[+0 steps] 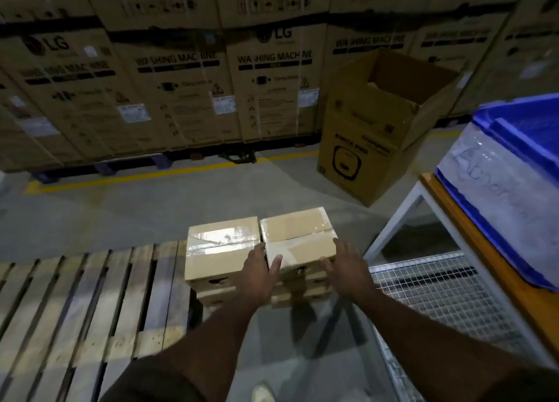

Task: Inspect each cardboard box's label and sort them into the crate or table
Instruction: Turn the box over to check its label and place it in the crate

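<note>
While 2 small stacks of taped cardboard boxes stand side by side at the end of a wooden pallet (90, 295), both hands reach to the right-hand top box (298, 235). The left hand (260, 273) lies on its left edge, fingers straight, thumb across the taped lid. The right hand (348, 268) rests on its right near corner, fingers spread and slightly bent over the edge. The left-hand top box (220, 247) is untouched. To the right, a blue crate (520, 147) sits on a table (472, 235) above a wire mesh cage (447, 295).
</note>
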The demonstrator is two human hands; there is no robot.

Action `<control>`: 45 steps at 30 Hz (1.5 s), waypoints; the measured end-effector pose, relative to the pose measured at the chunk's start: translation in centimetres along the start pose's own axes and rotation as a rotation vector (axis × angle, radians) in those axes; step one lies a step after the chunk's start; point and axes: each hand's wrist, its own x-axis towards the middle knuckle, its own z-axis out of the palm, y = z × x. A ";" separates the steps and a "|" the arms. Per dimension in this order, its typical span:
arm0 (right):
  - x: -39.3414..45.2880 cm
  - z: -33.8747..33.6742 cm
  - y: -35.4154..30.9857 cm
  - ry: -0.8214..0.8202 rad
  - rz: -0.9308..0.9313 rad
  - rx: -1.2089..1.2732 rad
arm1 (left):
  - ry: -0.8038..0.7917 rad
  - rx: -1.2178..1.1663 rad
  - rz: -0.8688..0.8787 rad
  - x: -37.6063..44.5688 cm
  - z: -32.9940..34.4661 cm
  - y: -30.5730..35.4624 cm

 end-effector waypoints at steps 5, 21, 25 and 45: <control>3.3 0.5 1.9 -0.038 0.085 0.048 | -0.100 -0.029 -0.156 3.3 1.8 0.2; 19.9 9.2 11.3 -0.225 0.226 0.097 | -0.114 -0.033 -0.454 16.9 14.3 -4.2; 23.0 13.5 13.2 -0.235 0.276 0.122 | -0.116 -0.044 -0.538 19.8 18.2 -7.5; 24.1 16.0 14.6 -0.038 0.477 0.147 | 0.109 -0.337 -0.608 22.0 20.1 -12.6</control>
